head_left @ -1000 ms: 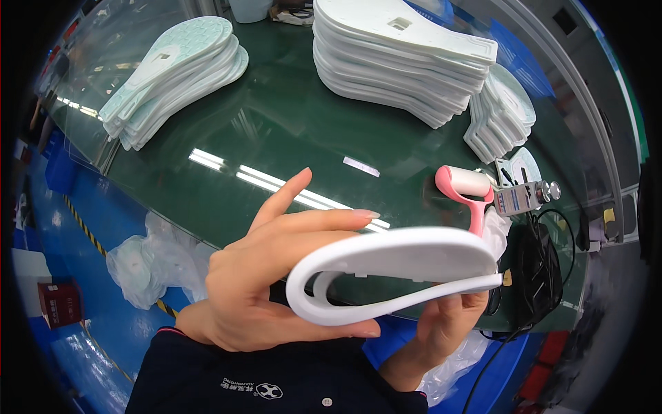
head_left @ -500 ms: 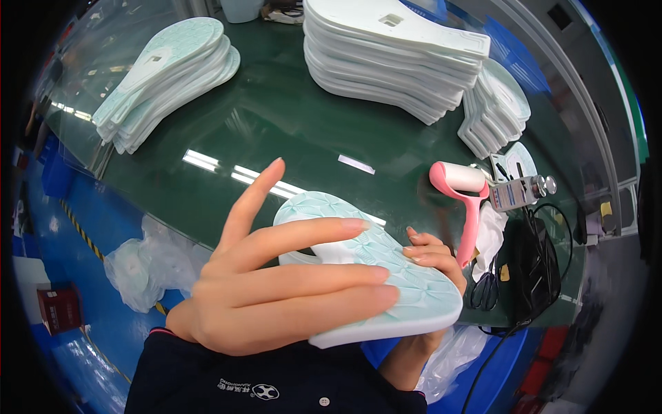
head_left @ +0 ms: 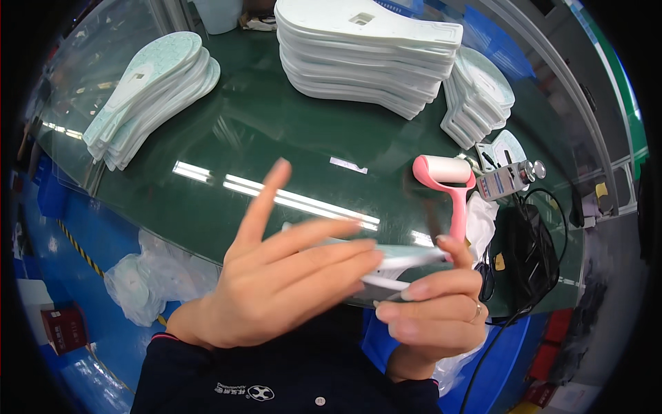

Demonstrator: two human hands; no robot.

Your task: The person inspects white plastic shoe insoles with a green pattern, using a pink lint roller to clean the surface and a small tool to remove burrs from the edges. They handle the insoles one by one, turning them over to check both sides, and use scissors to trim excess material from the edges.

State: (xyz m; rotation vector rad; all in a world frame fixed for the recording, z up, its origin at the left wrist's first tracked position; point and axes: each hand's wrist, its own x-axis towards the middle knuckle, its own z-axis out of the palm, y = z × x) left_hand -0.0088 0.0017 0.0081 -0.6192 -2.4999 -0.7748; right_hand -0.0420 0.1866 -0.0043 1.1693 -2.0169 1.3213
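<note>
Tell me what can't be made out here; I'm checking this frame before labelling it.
Head view only:
- Sole: mostly hidden behind the left hand, edge-on and blurred.
- Right hand: its palm is turned away.
- Roller: handle end hidden by the right hand's fingers.
- Black bag: contents unseen.

Table top [head_left: 296, 145]: dark green, glossy, white light streaks. Tall stack of insoles [head_left: 365, 52]: plain white. Left stack of insoles [head_left: 148, 93]: pale mint faces with fine dotted texture, white edges. Small stack of insoles [head_left: 479, 93]: white with mint tops. Lint roller [head_left: 448, 190]: pink handle and frame, white roll. Held insole [head_left: 407, 259]: white, pale mint top. Floor [head_left: 89, 228]: blue, with a yellow-black striped line. Sleeve [head_left: 207, 386]: dark navy.
</note>
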